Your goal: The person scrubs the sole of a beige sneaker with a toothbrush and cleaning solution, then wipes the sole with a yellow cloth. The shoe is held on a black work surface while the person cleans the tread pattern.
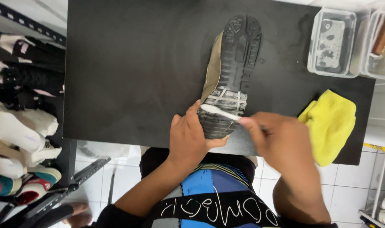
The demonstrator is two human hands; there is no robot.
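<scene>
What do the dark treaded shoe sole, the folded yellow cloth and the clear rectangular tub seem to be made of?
Dark treaded shoe sole: probably rubber, matte, with moulded lugs, foam-streaked near the heel. Folded yellow cloth: seemingly microfibre or terry, with a fuzzy nap. Clear rectangular tub: likely plastic, glossy and see-through, its contents showing through.

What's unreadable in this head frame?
- Right hand: motion-blurred, so its grip on the brush is unclear.
- Shoe: sole up, so the upper is mostly hidden; the left hand covers the near end.
- Right-hand clear box: cut off by the frame edge.
</scene>
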